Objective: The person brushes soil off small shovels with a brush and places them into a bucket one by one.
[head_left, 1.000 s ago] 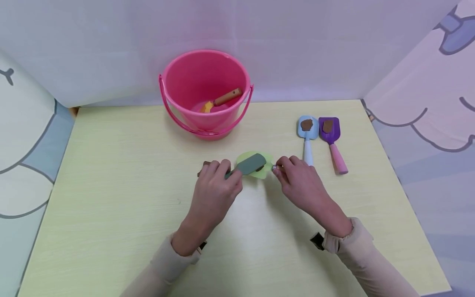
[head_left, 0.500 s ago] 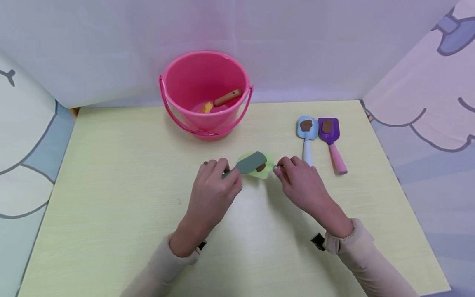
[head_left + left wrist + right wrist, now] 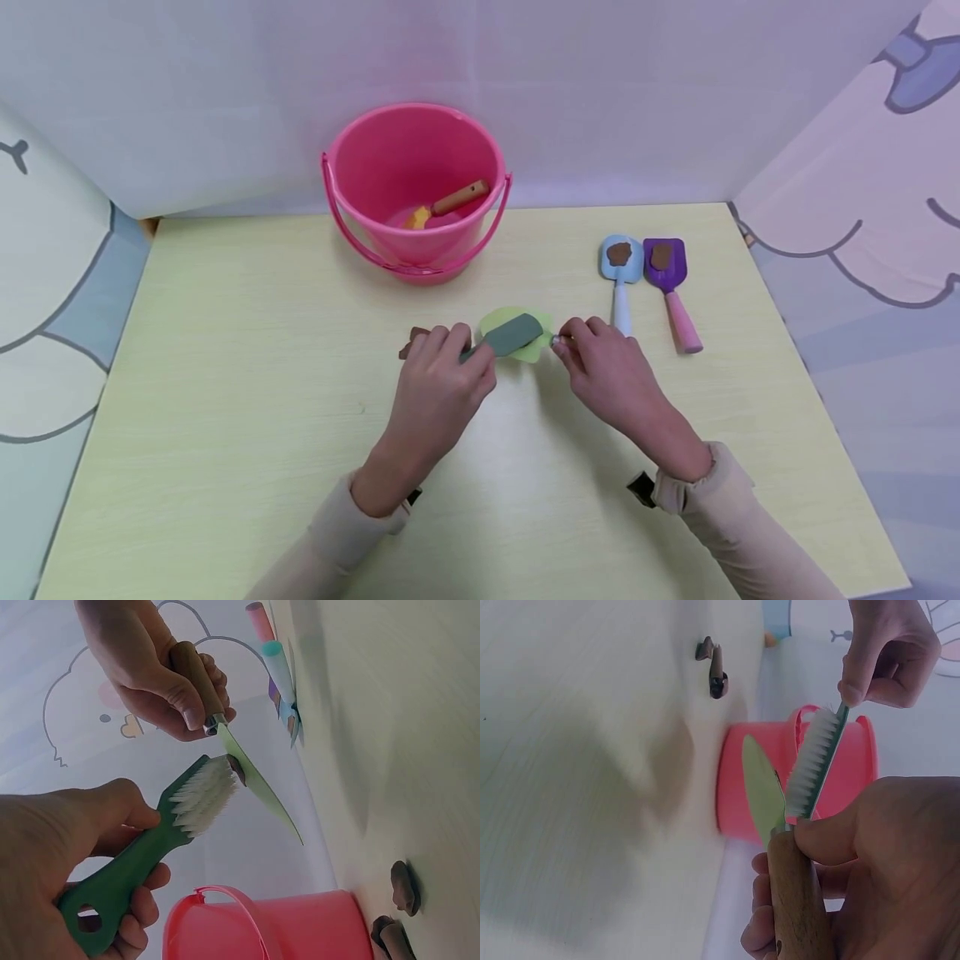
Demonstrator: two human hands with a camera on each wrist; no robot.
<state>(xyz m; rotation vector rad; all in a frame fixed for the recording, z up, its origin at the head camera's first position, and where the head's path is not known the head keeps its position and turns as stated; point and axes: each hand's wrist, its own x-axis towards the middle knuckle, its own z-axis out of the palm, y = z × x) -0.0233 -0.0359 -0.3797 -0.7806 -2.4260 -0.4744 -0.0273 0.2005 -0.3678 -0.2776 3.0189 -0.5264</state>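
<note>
On the pale table (image 3: pixel 225 375) in front of me, the pink bucket (image 3: pixel 420 248) stands upright towards the back, left of the middle, its bail hanging down the near side. In it leans a tool (image 3: pixel 459 197) with a brown handle and a yellow end.

Nearer the person, brown lumps (image 3: pixel 405 889) lie on the tabletop just past the left hand (image 3: pixel 435 379). That hand is closed round the handle of a green brush (image 3: pixel 513 336), thumb along it, white bristles facing down.

The brush lies across the light-green blade of a trowel (image 3: pixel 262 791), held up off the table in front of the bucket. The bristle tips meet the blade at a brown patch (image 3: pixel 236 769); from above, the brush covers most of that spot.

On the trowel's other end, the right hand (image 3: pixel 611 379) has its fingers wrapped round the wooden handle (image 3: pixel 801 900).

Beyond that hand, a blue shovel (image 3: pixel 622 275) and then a purple shovel (image 3: pixel 670 282) with a pink handle lie side by side, blades away from the person, a brown patch on each blade.
</note>
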